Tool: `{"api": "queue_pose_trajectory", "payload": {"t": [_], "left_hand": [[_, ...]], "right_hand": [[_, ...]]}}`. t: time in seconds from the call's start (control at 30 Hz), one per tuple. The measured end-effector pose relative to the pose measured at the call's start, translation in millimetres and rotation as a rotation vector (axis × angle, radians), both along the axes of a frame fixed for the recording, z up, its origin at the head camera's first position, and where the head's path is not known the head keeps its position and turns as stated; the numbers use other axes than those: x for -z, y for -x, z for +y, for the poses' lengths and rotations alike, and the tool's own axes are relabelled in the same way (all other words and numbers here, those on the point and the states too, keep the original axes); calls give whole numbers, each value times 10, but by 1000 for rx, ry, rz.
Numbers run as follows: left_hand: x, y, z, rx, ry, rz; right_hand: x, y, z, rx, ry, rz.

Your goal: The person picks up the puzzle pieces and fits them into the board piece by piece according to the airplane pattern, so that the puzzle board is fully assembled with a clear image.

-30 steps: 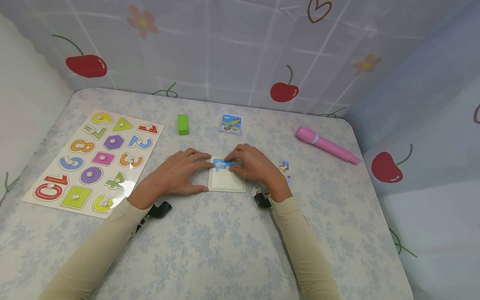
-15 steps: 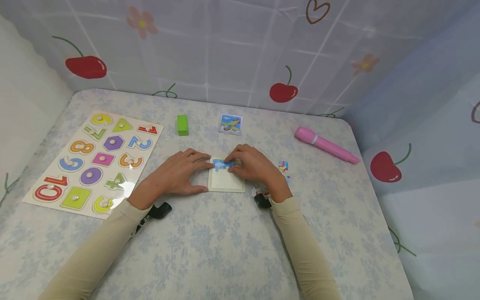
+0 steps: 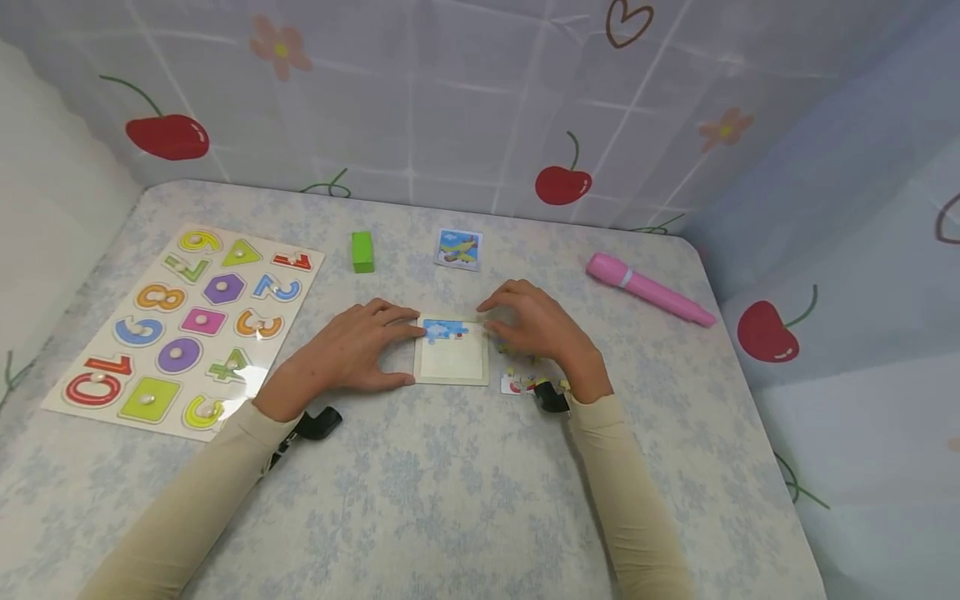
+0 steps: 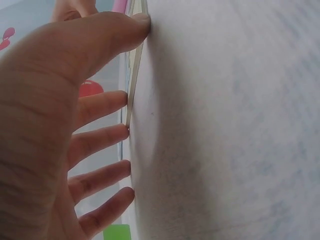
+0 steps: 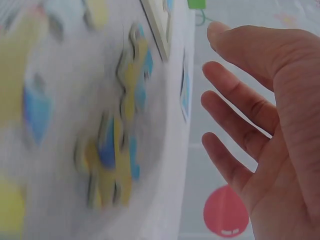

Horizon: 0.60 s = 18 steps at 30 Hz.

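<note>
Matt, floral-printed cloth covers the bench (image 3: 420,500). The puzzle tray (image 3: 452,360) looks like pale, smooth wood; the number board (image 3: 183,325) is glossy; the pink marker (image 3: 648,289) is shiny plastic.

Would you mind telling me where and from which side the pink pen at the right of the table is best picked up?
Probably around the middle of the pink pen, on its slimmer barrel, coming straight down from above with thumb and fingers across its width. It lies flat on the table, running diagonally with its thick capped end toward the back, and nothing crowds either long side. The right hand is nearest.
</note>
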<state>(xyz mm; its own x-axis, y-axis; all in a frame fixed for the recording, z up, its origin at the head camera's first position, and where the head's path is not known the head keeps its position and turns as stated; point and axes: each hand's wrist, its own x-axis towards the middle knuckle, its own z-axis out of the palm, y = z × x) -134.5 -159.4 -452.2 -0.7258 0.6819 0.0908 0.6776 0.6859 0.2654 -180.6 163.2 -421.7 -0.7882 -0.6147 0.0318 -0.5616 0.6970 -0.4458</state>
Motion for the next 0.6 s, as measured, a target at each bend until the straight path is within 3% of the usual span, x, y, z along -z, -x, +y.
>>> {"api": "queue_pose_trajectory", "payload": {"t": [0.23, 0.6], "left_hand": [[-7, -6, -6, 0, -2, -6], [-14, -4, -17, 4, -9, -12]], "right_hand": [[-40, -49, 223, 52, 33, -12], [80, -50, 525, 125, 59, -43]]}}
